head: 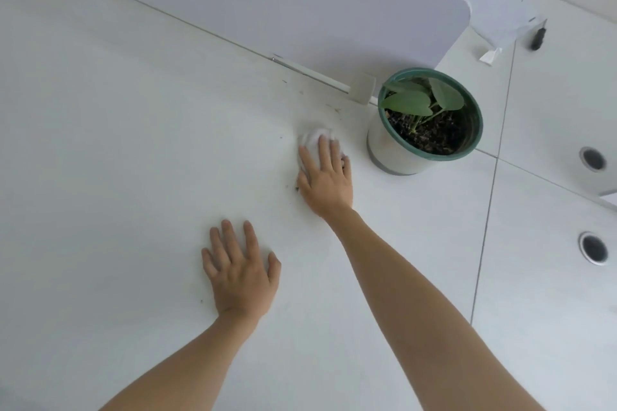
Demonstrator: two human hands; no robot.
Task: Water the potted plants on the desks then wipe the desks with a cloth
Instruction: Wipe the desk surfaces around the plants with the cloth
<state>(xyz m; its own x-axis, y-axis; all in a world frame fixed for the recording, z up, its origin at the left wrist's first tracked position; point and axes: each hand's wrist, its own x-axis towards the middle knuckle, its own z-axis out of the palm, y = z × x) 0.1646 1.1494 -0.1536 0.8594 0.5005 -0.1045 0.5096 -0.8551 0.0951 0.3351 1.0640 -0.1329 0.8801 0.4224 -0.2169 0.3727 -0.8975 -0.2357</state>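
Observation:
My right hand (325,177) presses a small white cloth (315,138) flat on the white desk (133,143), fingers straight over it. Most of the cloth is hidden under the fingers. Just right of the cloth stands a potted plant (425,120) in a white pot with a green rim, dark soil and a few green leaves. My left hand (238,272) rests flat on the desk nearer to me, fingers spread, holding nothing. Small dark soil crumbs (296,188) lie by my right hand.
A white divider panel (300,3) runs along the desk's back edge behind the pot. Beyond it lie white paper (484,0) and a dark pen-like object (538,38). Two round cable grommets (593,248) sit in the neighbouring desk at the right.

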